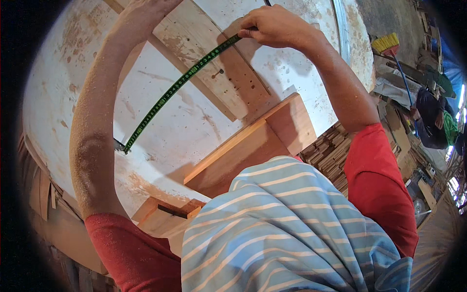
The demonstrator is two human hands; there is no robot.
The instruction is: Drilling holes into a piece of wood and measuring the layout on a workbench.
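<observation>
Across the pale board (214, 73), a green tape measure (180, 85) is stretched slantwise, pinched at its far end by the right hand (272, 27), while the left hand (146, 6) seems mostly hidden.

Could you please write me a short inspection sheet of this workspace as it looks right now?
Surface: white worktable, stained and dusty.
Job's things: green tape measure stretched slantwise across a pale wooden plank with holes in it.
Clutter: brown wooden boards at the table's near edge; stacked wood offcuts beside it.
Hands: right hand pinches the tape's upper end; left hand mostly out of frame at the top, forearm dusted with sawdust.
Cables: nothing seen.
Surroundings: yellow broom, another person at the right.
</observation>
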